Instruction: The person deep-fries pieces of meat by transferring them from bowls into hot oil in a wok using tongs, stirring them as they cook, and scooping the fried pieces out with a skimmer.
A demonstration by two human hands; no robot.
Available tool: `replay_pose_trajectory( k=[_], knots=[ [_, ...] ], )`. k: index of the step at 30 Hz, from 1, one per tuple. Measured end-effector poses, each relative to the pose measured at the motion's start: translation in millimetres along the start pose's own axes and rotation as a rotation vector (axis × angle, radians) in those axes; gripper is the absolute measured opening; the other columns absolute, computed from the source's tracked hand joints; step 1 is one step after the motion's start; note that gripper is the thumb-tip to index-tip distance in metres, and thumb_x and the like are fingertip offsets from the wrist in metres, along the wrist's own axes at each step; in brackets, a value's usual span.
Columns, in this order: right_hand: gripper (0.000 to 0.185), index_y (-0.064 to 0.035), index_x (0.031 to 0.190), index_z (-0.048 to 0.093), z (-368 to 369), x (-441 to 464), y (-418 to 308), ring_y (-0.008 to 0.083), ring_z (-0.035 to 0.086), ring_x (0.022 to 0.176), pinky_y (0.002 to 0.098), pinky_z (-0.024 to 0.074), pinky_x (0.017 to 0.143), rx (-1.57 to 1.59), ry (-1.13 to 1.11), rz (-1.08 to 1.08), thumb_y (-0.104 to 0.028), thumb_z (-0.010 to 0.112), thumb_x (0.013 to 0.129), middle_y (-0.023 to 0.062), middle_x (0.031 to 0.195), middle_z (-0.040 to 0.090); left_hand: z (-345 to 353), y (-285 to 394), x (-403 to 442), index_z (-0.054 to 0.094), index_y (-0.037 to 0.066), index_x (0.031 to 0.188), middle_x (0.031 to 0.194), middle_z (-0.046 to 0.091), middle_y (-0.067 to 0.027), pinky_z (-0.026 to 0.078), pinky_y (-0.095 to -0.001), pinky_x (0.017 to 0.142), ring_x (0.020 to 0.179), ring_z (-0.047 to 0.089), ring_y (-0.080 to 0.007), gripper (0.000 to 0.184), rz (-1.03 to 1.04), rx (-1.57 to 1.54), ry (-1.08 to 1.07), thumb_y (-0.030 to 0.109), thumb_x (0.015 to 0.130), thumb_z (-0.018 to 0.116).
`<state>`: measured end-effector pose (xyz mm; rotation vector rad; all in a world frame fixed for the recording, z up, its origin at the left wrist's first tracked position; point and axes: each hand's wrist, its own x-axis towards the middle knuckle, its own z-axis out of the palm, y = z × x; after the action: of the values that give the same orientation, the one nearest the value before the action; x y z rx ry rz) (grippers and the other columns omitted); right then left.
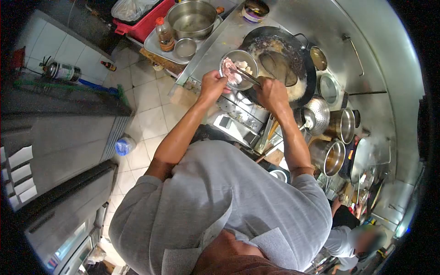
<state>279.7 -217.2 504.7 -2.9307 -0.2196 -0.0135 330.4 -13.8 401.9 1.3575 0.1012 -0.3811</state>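
Note:
My left hand point(214, 87) grips the near-left rim of a round metal bowl point(248, 58), which holds pieces of pale and pink raw meat point(229, 69). Closed around metal tongs point(247, 76), my right hand point(271, 92) is just right of the bowl, and the tips of the tongs reach into the meat. Right beside the bowl stands a large black wok point(313, 68) with foamy, bubbling liquid. A mesh strainer point(278, 67) lies in the wok.
At the upper left, a tray point(153, 43) bears a pot point(191, 19), a red-capped bottle point(165, 35) and a small bowl point(185, 48). Metal pots point(327, 156) and a perforated ladle point(317, 114) stand right of my right arm. A co-worker point(341, 240) is at the lower right.

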Motion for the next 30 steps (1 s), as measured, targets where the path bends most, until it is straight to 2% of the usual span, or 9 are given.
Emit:
replay_pose_trajectory(
  k=[6, 9, 16, 17, 18, 24, 26, 28, 30],
  knots=[
    [0.016, -0.0102, 0.092, 0.07, -47, -12, -1, 0.04, 0.066, 0.07, 0.0487, 0.0525, 0.065, 0.105, 0.033, 0.048, -0.024, 0.065, 0.086, 0.0197, 0.076, 0.067, 3, -5, 5, 0.057, -0.006, 0.086, 0.08, 0.064, -0.0148, 0.062, -0.031, 0.054, 0.063, 0.068, -0.0213, 0.01, -0.055, -0.019, 0.043, 0.004, 0.089, 0.059],
    [0.028, -0.0064, 0.108, 0.071, -72, -13, 5, 0.0373, 0.067, 0.073, 0.0433, 0.0503, 0.068, 0.172, 0.002, 0.19, -0.023, 0.069, 0.086, 0.0218, 0.082, 0.068, 3, -10, 8, 0.059, -0.009, 0.088, 0.078, 0.063, -0.0143, 0.061, -0.0296, 0.054, 0.063, 0.068, -0.0206, 0.01, -0.066, -0.065, 0.052, 0.002, 0.088, 0.058],
    [0.029, -0.003, 0.098, 0.071, -79, 15, 82, 0.0428, 0.066, 0.081, 0.0479, 0.0501, 0.072, 0.187, 0.134, 0.248, -0.029, 0.067, 0.086, 0.0255, 0.085, 0.066, 27, -3, 37, 0.054, -0.005, 0.085, 0.082, 0.063, -0.016, 0.062, -0.0317, 0.059, 0.067, 0.069, -0.0239, 0.014, -0.097, -0.078, -0.045, 0.008, 0.09, 0.059],
    [0.032, -0.0011, 0.102, 0.07, -83, 22, 95, 0.0221, 0.058, 0.062, 0.037, 0.0462, 0.064, 0.145, 0.105, 0.286, -0.029, 0.069, 0.086, 0.0163, 0.073, 0.065, 37, -7, 53, 0.06, -0.008, 0.093, 0.079, 0.065, -0.0156, 0.061, -0.0304, 0.051, 0.061, 0.069, -0.024, 0.013, -0.096, -0.144, -0.026, 0.003, 0.086, 0.058],
    [0.033, -0.0013, 0.096, 0.071, -90, 26, 100, 0.0418, 0.067, 0.081, 0.0461, 0.0498, 0.073, 0.271, 0.125, 0.326, -0.032, 0.069, 0.084, 0.0255, 0.085, 0.067, 46, -9, 68, 0.06, -0.008, 0.093, 0.079, 0.065, -0.0156, 0.061, -0.0304, 0.051, 0.061, 0.069, -0.024, 0.013, -0.089, -0.151, -0.021, 0.003, 0.086, 0.058],
    [0.032, -0.0025, 0.094, 0.072, -97, 64, 170, 0.0418, 0.066, 0.087, 0.0466, 0.0499, 0.074, 0.143, 0.232, 0.344, -0.032, 0.069, 0.083, 0.0244, 0.087, 0.067, 80, 19, 120, 0.065, -0.013, 0.086, 0.075, 0.068, -0.0194, 0.058, -0.0335, 0.048, 0.059, 0.07, -0.0254, 0.019, 0.012, 0.01, 0.009, 0.005, 0.081, 0.059],
    [0.032, -0.0031, 0.096, 0.072, -94, 76, 190, 0.0322, 0.066, 0.07, 0.0405, 0.0492, 0.067, 0.043, 0.224, 0.346, -0.033, 0.069, 0.082, 0.0148, 0.074, 0.068, 77, 17, 134, 0.067, -0.014, 0.081, 0.073, 0.068, -0.0216, 0.058, -0.0345, 0.048, 0.06, 0.071, -0.0258, 0.02, 0.019, 0.201, 0.11, 0.004, 0.079, 0.059],
    [0.036, -0.0008, 0.095, 0.071, -62, 95, 245, 0.0369, 0.066, 0.074, 0.0437, 0.0498, 0.069, -0.042, 0.254, 0.346, -0.034, 0.069, 0.082, 0.0185, 0.079, 0.069, 69, 38, 113, 0.066, -0.014, 0.085, 0.077, 0.069, -0.0224, 0.058, -0.0337, 0.048, 0.063, 0.072, -0.0279, 0.02, 0.043, 0.269, 0.103, 0.003, 0.079, 0.058],
    [0.04, 0.0015, 0.094, 0.07, -37, 109, 270, 0.0416, 0.067, 0.079, 0.0468, 0.0504, 0.071, -0.131, 0.27, 0.348, -0.036, 0.068, 0.082, 0.0222, 0.083, 0.069, 59, 38, 104, 0.065, -0.015, 0.091, 0.081, 0.069, -0.0232, 0.06, -0.0333, 0.049, 0.064, 0.072, -0.0289, 0.021, -0.006, 0.031, 0.072, 0.001, 0.081, 0.056]
  ],
)
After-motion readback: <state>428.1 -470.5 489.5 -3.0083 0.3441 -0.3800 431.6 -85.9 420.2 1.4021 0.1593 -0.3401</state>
